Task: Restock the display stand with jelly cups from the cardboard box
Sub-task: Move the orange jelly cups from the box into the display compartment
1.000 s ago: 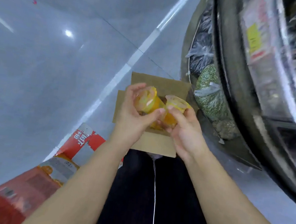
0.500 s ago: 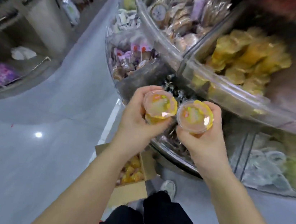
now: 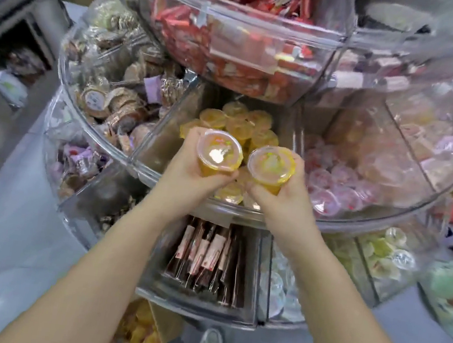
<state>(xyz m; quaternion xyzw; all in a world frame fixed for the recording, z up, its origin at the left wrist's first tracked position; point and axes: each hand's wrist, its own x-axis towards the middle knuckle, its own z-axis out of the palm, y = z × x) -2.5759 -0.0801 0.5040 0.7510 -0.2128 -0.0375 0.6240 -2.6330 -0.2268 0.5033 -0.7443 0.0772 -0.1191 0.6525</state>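
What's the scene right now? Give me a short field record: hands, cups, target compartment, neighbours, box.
left hand: grips one yellow jelly cup, lid up
right hand: grips a second yellow cup, lid up
position: both over the middle-tier compartment, not yet released
compartment contents: yellow cups already inside
right neighbour: pink cups
left neighbour: brown wrapped snacks
cardboard box: on floor below, yellow cups left

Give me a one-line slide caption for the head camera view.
Left hand and right hand each hold a yellow jelly cup above the display stand bin of matching cups.
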